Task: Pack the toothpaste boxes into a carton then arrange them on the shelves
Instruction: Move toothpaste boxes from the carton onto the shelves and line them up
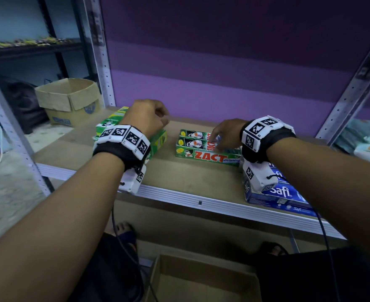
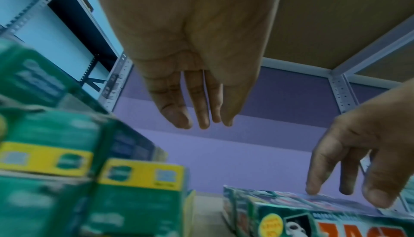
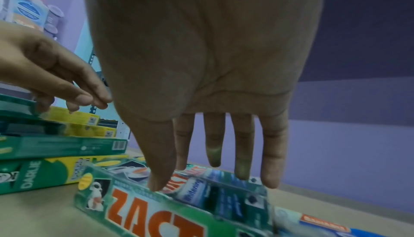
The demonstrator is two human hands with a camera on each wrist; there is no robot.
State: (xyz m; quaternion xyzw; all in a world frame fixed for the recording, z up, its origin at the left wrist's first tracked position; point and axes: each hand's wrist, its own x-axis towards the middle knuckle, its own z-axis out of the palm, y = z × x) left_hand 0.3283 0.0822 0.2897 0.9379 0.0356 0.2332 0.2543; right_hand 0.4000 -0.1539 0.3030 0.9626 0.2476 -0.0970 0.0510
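Three green Zact toothpaste boxes (image 1: 203,156) lie side by side on the wooden shelf (image 1: 179,177). My right hand (image 1: 225,136) reaches over them with straight fingers; the right wrist view shows the thumb tip and fingertips (image 3: 243,170) touching the box tops (image 3: 156,214). A stack of green and yellow Darlie boxes (image 1: 112,124) stands at the shelf's left. My left hand (image 1: 149,114) hovers just above that stack (image 2: 67,170), its fingers (image 2: 201,99) relaxed and holding nothing. An open brown carton (image 1: 201,280) sits on the floor below the shelf.
Blue Safi boxes (image 1: 282,192) lie at the shelf's front right, under my right wrist. Another open carton (image 1: 68,99) stands beyond the left upright (image 1: 102,53). Pale packs (image 1: 367,140) fill the neighbouring shelf on the right. A purple wall backs the shelf.
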